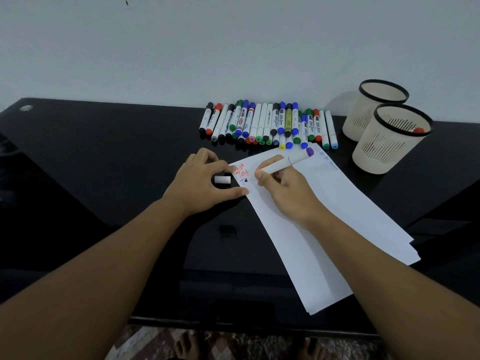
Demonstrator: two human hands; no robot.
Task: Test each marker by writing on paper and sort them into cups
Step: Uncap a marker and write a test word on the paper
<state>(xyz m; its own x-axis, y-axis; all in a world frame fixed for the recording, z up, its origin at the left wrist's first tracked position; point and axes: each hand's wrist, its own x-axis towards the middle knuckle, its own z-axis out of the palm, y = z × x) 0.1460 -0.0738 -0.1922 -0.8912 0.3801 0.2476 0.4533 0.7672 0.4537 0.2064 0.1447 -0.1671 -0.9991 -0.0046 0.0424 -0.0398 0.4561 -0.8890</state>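
My right hand [283,188] grips a white marker with a purple end [285,161], its tip down on the white paper [337,216] beside red writing and a small dark mark. My left hand [205,181] rests at the paper's left edge, thumb pressing on the corner, and holds a small white cap [222,179]. A row of several markers [267,124] lies along the wall. Two cream slotted cups stand at the right: the far cup [363,113] and the near cup [384,149], which has a red-tipped marker [418,130] inside.
The black glossy table [117,157] reaches from the white wall to a front edge near my bare feet. Blue scribbles mark the paper's top right corner. The sheets are stacked and lie at an angle towards the lower right.
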